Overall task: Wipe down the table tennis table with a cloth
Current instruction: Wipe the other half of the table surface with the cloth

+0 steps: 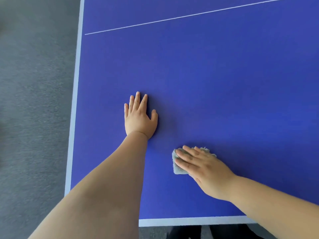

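Table tennis table (215, 80), blue top, directly under both hands and filling most of the view. Cloth (177, 167), small, grey-green and fluffy, lying flat on the blue top, pressed under the right hand (205, 168). Fingers (187, 153) of this hand straight and close together, laid over the cloth, pointing to the left and a little away from the body. Not curled around the cloth, only pressing it down. Cloth showing past the fingertips on the left side and as a ragged edge beyond the knuckles on the far side; rest hidden under the hand.

Left hand (139, 118) to the left of the pressing hand and farther from the body, apart from the cloth, not touching it. Palm flat on the bare blue top, fingers straight and slightly spread, thumb out to the right, holding nothing.

Thin white line (172, 18) well beyond the pressing hand, crossing the top on a slant. Pale side border (76, 94) along the table edge far to the left of the cloth, past the left hand. Pale near border (189, 221) along the edge closest to the body, behind the right wrist. Grey carpet (34, 100) beyond the side border. Dark shapes (186, 232) below the near border, too unclear to name.
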Demonstrator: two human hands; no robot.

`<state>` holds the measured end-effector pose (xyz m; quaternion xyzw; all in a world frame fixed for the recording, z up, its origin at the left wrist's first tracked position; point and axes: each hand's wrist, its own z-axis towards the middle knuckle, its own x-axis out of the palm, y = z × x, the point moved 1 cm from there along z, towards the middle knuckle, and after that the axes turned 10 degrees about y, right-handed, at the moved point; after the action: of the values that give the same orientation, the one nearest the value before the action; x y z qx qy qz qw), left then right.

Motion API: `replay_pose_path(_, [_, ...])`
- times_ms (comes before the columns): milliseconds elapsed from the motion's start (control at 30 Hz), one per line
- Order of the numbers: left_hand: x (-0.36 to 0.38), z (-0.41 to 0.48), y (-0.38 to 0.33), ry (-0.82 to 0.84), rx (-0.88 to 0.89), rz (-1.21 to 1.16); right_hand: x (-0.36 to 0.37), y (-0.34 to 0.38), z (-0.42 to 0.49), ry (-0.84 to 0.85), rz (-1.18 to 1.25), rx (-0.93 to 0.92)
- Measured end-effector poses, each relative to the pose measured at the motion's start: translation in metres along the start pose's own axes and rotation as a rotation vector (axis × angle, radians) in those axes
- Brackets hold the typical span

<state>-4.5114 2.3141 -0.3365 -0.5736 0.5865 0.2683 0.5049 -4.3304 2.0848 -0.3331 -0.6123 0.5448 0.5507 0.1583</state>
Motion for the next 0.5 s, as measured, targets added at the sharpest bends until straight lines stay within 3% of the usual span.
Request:
replay_pose_path(100, [0.009,-0.047,0.0,0.051,0.11,-0.039,-0.022,-0.016,0.007,0.076,-0.069,-0.033])
replay_pose_path(233, [0.043,-0.14,0.009,0.071,0.1,0.004,-0.087,-0.069,0.068,-0.029,0.088,0.389])
replay_pose_path(300, [0.061,-0.168,0.014,0.079,0.068,0.093,-0.097,-0.071,0.084,-0.125,0.079,0.483])
replay_pose_path(367, [0.068,-0.174,0.019,0.069,0.056,0.149,-0.08,-0.056,0.075,-0.15,0.028,0.423])
replay_pose_path(500, [0.068,-0.168,0.018,0.051,0.067,0.15,0.008,0.015,-0.017,-0.031,-0.098,0.108])
